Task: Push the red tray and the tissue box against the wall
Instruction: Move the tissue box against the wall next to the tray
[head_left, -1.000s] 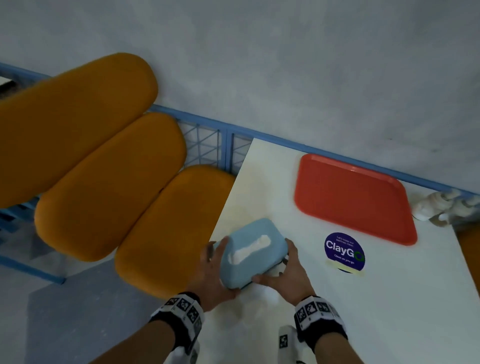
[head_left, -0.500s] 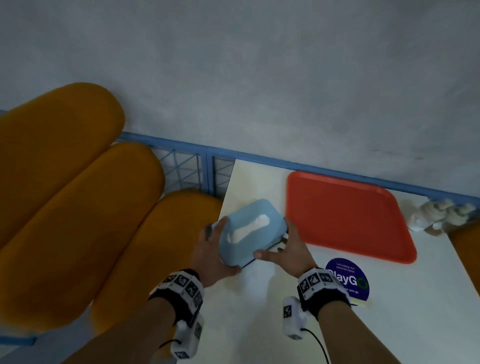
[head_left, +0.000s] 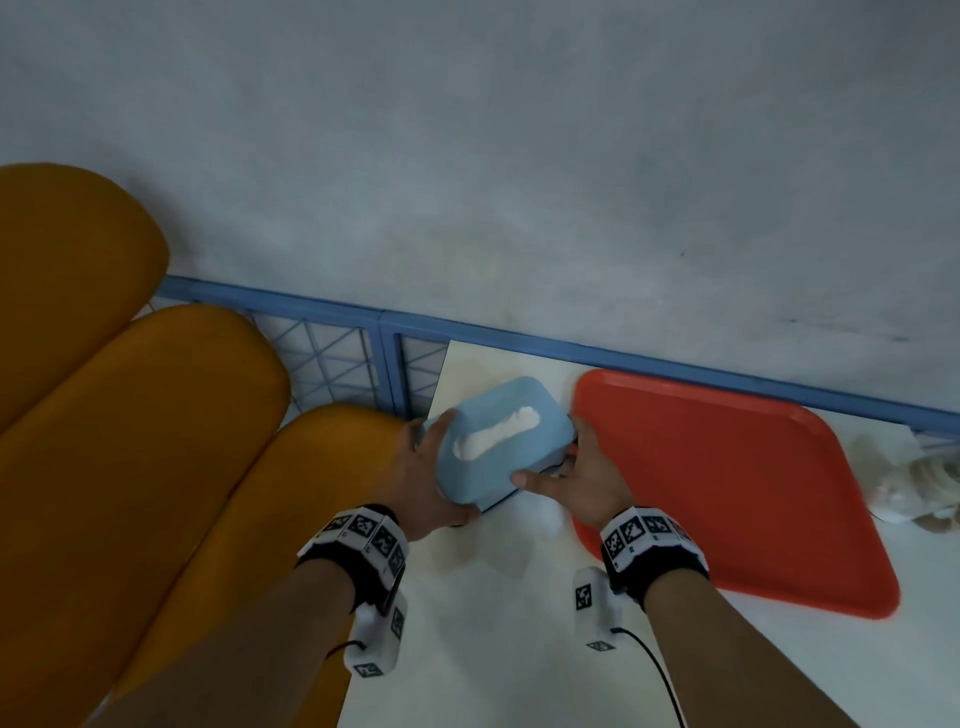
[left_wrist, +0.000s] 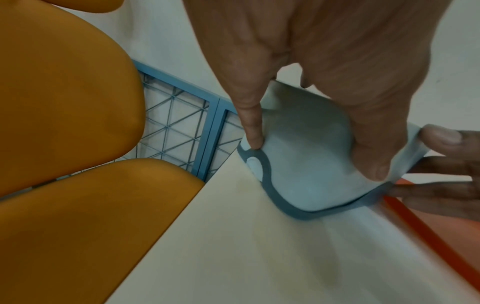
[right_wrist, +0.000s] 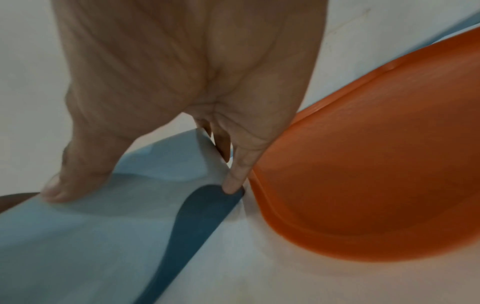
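A light blue tissue box (head_left: 501, 441) with white tissue showing in its slot sits at the far left corner of the white table (head_left: 483, 639), a short gap from the blue rail under the grey wall (head_left: 519, 182). My left hand (head_left: 431, 473) grips its left side and near end. My right hand (head_left: 558, 462) grips its right side, thumb on the near end. In the left wrist view the left hand (left_wrist: 314, 152) holds the box (left_wrist: 306, 185). The red tray (head_left: 727, 483) lies just right of the box, its far edge close to the rail.
Orange padded seats (head_left: 130, 441) run along the table's left side, below its edge. A blue rail with wire mesh (head_left: 332, 358) lines the wall. A pale blurred object (head_left: 898, 483) lies past the tray's right end.
Both hands have moved the tissue box away from me toward the wall, alongside the tray's left end. The tray has stayed where it was.
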